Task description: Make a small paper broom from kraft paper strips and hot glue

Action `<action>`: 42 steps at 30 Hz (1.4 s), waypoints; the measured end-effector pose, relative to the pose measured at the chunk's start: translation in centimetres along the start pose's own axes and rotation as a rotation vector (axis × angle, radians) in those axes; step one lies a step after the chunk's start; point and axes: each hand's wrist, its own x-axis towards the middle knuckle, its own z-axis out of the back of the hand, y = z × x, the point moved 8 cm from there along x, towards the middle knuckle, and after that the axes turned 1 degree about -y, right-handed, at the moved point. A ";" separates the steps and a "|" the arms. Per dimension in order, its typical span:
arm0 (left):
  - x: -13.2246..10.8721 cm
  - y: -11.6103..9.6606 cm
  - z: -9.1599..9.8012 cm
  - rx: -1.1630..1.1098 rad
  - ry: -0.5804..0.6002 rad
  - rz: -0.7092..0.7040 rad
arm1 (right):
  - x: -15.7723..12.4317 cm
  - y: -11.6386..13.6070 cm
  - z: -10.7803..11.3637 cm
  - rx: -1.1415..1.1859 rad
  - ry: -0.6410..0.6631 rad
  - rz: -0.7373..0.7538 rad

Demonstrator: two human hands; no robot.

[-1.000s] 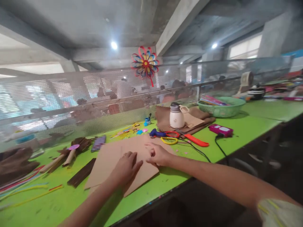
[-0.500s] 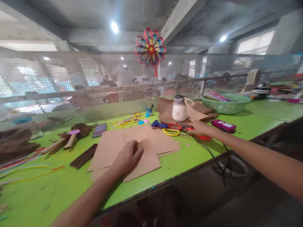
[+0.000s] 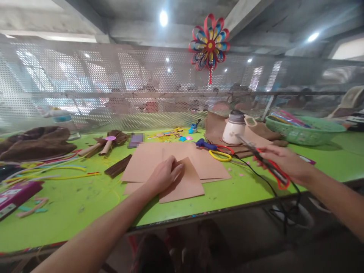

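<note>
My left hand (image 3: pixel 164 175) rests on several light brown paper sheets (image 3: pixel 186 185), thumb apart and the other fingers partly hidden behind it. To the right, my right hand (image 3: pixel 287 161) is closed around red-handled scissors (image 3: pixel 249 146), held above the table with the blades pointing left toward the bottle. A blue glue gun (image 3: pixel 206 144) and yellow-handled scissors (image 3: pixel 220 155) lie at the sheets' right edge. Just left of the paper is a dark brown crepe paper strip (image 3: pixel 118 166).
A cream bottle (image 3: pixel 233 131) stands on brown paper at the back. Beyond it sits a green basket (image 3: pixel 313 132). Colored pipe cleaners (image 3: pixel 65 168) and a purple box (image 3: pixel 19 197) lie at left. A mesh partition (image 3: pixel 136 87) borders the green table.
My right hand has lifted the red-handled scissors off the table. My left hand stays on the paper. The view has turned to the left.
</note>
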 end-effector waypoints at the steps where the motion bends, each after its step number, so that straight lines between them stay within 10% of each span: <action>1: 0.1 0.1 0.1 -0.017 -0.012 0.004 | -1.2 0.8 -2.0 0.154 0.126 -0.066; 6: 0.2 0.2 0.0 -0.012 -0.031 -0.005 | -4.4 4.5 -11.9 0.360 0.676 -0.196; 12: 0.3 0.2 -0.7 0.060 0.011 -0.031 | -3.9 4.5 -15.3 -0.015 0.918 -0.031; 17: 0.4 -0.1 -1.2 0.126 0.037 -0.063 | -3.4 5.7 -14.7 -0.336 0.825 0.189; 25: 0.2 -0.1 -1.0 0.151 0.019 -0.055 | -2.7 4.5 -14.9 -0.332 0.824 0.099; 31: 0.4 -0.5 -1.4 0.219 0.016 -0.100 | -5.3 7.4 -14.7 -0.532 0.730 0.601; 42: 0.3 -2.1 -2.9 0.431 0.056 -0.315 | -7.8 7.0 -14.8 -0.860 0.555 0.733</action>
